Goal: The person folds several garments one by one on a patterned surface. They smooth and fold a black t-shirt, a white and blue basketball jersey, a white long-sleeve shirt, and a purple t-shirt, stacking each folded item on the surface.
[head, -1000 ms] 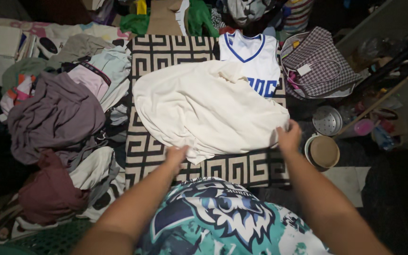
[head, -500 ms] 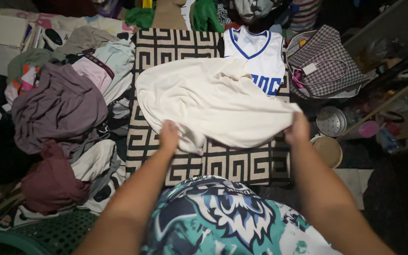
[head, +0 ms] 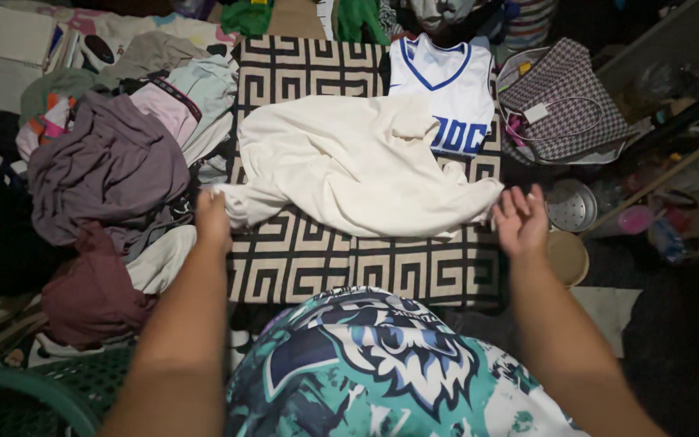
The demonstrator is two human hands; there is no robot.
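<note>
A cream garment (head: 349, 162) lies spread on a black-and-cream patterned mat (head: 317, 259). My left hand (head: 213, 220) grips the garment's left corner and holds it out past the mat's left edge. My right hand (head: 521, 220) hovers just off the garment's right corner, palm up with the fingers apart and nothing in it. A white sleeveless jersey with blue trim (head: 446, 85) lies at the mat's far end, partly under the cream garment.
A heap of clothes (head: 107, 170) fills the left side, with a maroon piece (head: 91, 295) nearest me. At right are a checked bag (head: 564, 101), a metal strainer (head: 569, 206) and a round bowl (head: 566, 257). A green plastic chair (head: 34, 396) sits at bottom left.
My left hand has pulled the garment's corner out to the left, stretching it flat. My right hand has let go of the right edge and opened.
</note>
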